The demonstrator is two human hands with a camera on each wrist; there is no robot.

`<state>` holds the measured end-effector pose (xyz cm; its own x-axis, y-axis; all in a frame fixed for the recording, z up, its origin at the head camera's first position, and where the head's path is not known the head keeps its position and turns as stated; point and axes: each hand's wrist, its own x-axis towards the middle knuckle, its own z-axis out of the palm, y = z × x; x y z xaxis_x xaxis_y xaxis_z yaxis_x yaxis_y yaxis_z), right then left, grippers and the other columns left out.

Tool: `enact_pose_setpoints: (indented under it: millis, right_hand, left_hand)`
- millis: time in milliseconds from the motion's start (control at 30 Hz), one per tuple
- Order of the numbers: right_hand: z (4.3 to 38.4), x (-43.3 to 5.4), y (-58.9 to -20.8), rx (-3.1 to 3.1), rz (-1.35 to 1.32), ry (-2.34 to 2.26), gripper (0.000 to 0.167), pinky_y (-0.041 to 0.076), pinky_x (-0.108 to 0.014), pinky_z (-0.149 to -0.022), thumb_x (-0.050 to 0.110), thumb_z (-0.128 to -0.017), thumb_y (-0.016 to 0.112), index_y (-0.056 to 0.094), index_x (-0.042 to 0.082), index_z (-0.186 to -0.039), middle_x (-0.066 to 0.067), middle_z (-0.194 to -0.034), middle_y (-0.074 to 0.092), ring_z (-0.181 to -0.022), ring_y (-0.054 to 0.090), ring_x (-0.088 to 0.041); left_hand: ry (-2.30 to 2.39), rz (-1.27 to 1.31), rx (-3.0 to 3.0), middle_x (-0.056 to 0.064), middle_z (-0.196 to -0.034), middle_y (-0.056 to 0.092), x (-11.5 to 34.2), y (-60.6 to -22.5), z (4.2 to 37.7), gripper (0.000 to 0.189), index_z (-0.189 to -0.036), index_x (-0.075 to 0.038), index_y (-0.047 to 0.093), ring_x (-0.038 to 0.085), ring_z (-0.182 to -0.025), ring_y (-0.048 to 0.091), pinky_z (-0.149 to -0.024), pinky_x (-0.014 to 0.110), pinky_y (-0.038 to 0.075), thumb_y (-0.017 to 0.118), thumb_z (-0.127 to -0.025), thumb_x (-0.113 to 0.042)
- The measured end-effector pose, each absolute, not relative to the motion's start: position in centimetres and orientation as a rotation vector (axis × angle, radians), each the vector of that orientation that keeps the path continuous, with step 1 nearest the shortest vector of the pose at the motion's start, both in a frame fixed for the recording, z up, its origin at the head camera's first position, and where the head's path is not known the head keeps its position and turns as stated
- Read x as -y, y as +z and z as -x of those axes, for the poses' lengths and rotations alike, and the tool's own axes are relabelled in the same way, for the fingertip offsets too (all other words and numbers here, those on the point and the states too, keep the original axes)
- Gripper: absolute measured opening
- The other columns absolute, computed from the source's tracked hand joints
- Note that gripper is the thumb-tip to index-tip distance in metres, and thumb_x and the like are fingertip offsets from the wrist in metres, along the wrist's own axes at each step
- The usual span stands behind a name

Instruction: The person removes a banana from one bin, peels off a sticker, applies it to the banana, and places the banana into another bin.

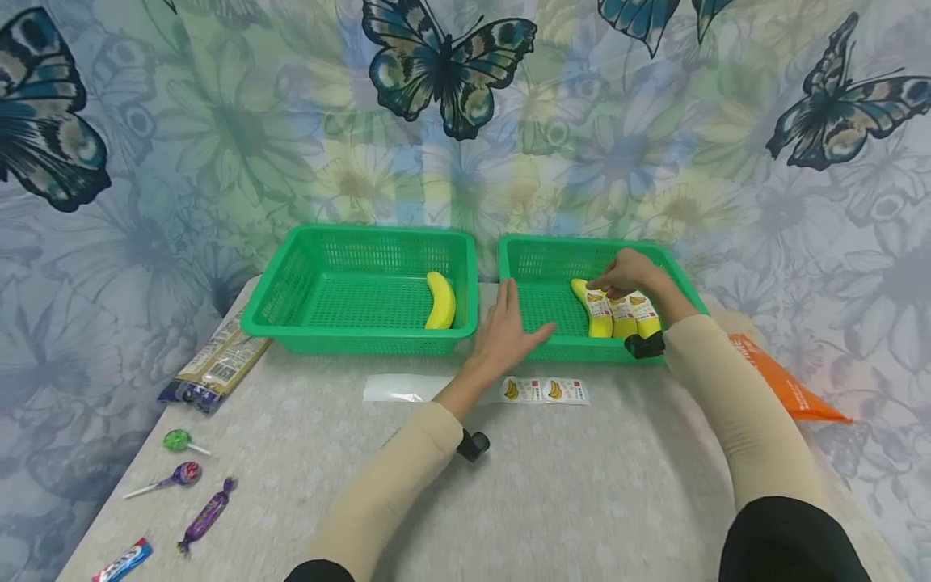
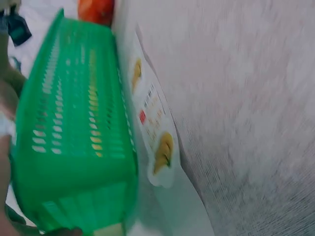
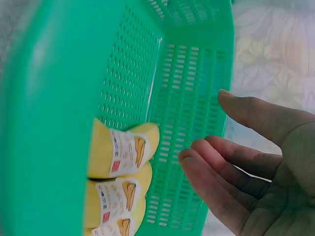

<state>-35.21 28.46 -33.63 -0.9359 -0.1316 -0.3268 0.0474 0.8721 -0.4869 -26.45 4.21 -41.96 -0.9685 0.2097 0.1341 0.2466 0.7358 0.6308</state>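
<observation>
My right hand (image 1: 627,273) hovers over the right green basket (image 1: 534,349), its fingers relaxed and holding nothing. Under it lie three yellow bananas (image 3: 101,147) side by side, each with a white printed label (image 3: 127,152) on it. My left hand (image 1: 504,333) is beside that basket's near left corner, fingers extended and thumb spread. One banana (image 1: 440,301) without a visible label lies at the right side of the left green basket (image 1: 349,343). Below my left hand is a backing strip (image 1: 400,388) with two banana labels (image 1: 544,391) at its right end.
At the table's left edge are a gold and blue package (image 1: 218,368), a green lollipop (image 1: 177,440), a purple lollipop (image 1: 187,474), a purple wrapped candy (image 1: 207,516) and a small blue packet (image 1: 125,561). An orange bag (image 1: 781,384) lies right of the baskets. Butterfly-printed cloth hangs behind.
</observation>
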Motion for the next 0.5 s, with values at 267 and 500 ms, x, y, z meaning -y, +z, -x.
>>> enact_pose_setpoints:
  millis: [267, 500]
  right_hand:
    - [34.2, -26.9, -33.6, -2.668, 0.144, -0.683, 0.044, 0.061, -0.033, -0.078, 0.028, -0.093, 0.066, 0.065, -0.008, -0.119, -0.023, -0.111, 0.07, -0.1, 0.07, -0.034]
    - [33.2, -26.1, -33.2, -2.693, 0.168, -0.659, 0.048, 0.06, -0.037, -0.081, 0.031, -0.093, 0.067, 0.064, -0.007, -0.121, -0.025, -0.113, 0.069, -0.094, 0.072, -0.032]
  left_hand:
    - [-0.806, 0.448, 2.874, 0.006, -0.16, 0.03, -2.0, -38.4, 22.4, 0.083, -0.155, -0.01, 0.028, 0.033, -0.132, 0.051, -0.083, 0.05, 0.058, 0.056, -0.092, -0.058]
    - [-0.863, 0.664, 2.684, 0.007, -0.156, 0.039, 4.0, -35.7, 20.1, 0.089, -0.155, -0.014, 0.029, 0.031, -0.139, 0.042, -0.099, 0.051, 0.051, 0.067, -0.085, -0.055]
